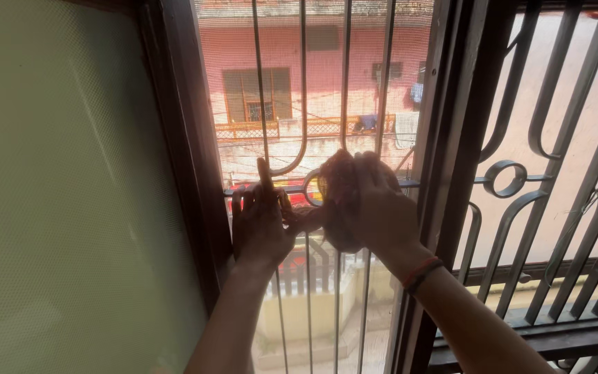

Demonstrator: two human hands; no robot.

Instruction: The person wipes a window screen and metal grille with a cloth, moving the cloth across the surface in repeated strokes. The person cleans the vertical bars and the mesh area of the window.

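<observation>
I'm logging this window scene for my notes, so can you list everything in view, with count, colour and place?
Frosted glass pane: one, pale green, left side.
Window frame: dark brown uprights, one left of the hands, one right of them.
Mesh screen: one, fine and see-through, in the middle opening.
Metal grille: dark bars with curls and a ring, right side and behind the mesh.
Cloth: one, reddish, pressed to the mesh under the right hand.
Building: one, pink, outside across the way.
Wristbands: red and dark, on the right wrist.
Left hand: flat against the mesh, fingers up.
Right hand: closed on the cloth.
</observation>
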